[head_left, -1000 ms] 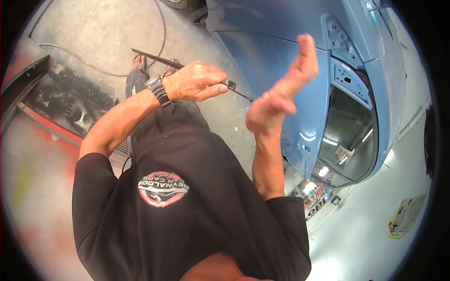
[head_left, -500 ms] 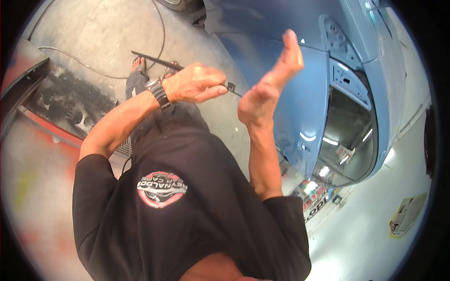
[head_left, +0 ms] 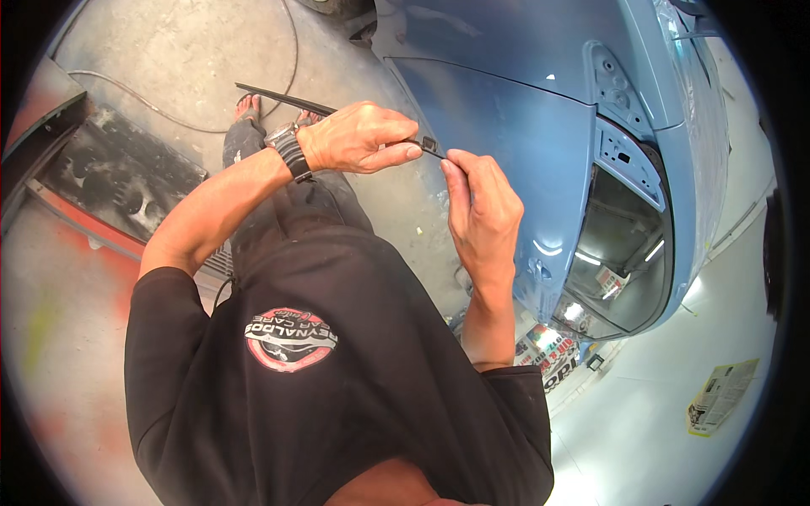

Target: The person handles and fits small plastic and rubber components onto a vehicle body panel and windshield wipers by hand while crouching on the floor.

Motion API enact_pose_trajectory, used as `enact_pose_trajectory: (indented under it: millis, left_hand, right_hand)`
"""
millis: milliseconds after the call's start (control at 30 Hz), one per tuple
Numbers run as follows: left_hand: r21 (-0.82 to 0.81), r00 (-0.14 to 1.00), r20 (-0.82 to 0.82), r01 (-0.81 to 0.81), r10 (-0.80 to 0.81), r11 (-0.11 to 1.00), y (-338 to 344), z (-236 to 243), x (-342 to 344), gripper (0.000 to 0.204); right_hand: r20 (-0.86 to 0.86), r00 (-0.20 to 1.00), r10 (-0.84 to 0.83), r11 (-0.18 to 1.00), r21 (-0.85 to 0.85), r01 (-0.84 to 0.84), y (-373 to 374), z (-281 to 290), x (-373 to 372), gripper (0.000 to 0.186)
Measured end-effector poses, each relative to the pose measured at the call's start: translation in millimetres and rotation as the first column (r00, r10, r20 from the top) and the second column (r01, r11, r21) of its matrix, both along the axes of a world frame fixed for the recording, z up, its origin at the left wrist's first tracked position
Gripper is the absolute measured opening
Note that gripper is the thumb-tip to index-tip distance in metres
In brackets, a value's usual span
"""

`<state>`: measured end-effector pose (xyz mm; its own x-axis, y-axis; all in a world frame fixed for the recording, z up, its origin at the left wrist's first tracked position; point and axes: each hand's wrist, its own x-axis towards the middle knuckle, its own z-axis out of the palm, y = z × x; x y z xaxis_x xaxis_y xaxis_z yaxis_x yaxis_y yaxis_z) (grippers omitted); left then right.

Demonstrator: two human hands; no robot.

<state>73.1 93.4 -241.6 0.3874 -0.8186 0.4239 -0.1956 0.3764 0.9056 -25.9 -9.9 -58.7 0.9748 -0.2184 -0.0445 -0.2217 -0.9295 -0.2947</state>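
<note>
A long, thin black strip (head_left: 274, 98) crosses in front of me, with a small black clip (head_left: 429, 143) on its right portion. My left hand (head_left: 367, 139), wearing a wristwatch, grips the strip just left of the clip. My right hand (head_left: 481, 207) pinches the thin right end between thumb and forefinger, just beyond the clip. To the right stands a light blue car (head_left: 506, 110), with a door window (head_left: 620, 244) edged in black and a metal bracket panel (head_left: 616, 80) beside it.
A dark, dusty panel (head_left: 114, 169) with a red edge lies on my left. A cable (head_left: 143, 105) curves over the concrete floor (head_left: 177, 42) near my sandalled feet. A tire shows at the top. A sheet of newspaper (head_left: 721, 396) lies at the lower right.
My right hand was spread and raised; it has drawn back toward me and closed on the strip's thin end. My left hand and the strip have shifted slightly up and right.
</note>
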Motion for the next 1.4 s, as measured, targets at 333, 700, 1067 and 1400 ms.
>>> enact_pose_trajectory:
  millis: [333, 700, 1067, 1400]
  left_hand:
    - [0.027, 0.994, -0.072, 0.082, -0.08, 0.996, -10.5, 0.6, 4.4, 0.039]
    - [0.057, 0.984, -0.094, 0.16, -0.155, 0.985, -19.5, -0.4, 12.1, 0.049]
    - [0.08, 0.962, -0.131, 0.252, -0.24, 0.965, -24.8, -0.3, 14.3, 0.047]
    - [0.066, 0.972, -0.104, 0.22, -0.213, 0.973, -26.9, -3.7, 13.9, 0.047]
  right_hand:
    - [-0.022, 0.993, 0.12, 0.992, -0.044, -0.121, -11.1, 0.5, 7.0, 0.019]
    - [-0.026, 0.998, 0.054, 0.998, -0.033, -0.054, -18.4, -2.3, 9.7, 0.017]
    - [-0.043, 0.983, 0.181, 0.982, -0.05, -0.183, -32.3, -1.7, 14.8, 0.018]
    - [-0.065, 0.977, 0.205, 0.978, -0.033, -0.208, -37.1, -0.4, 22.8, 0.017]
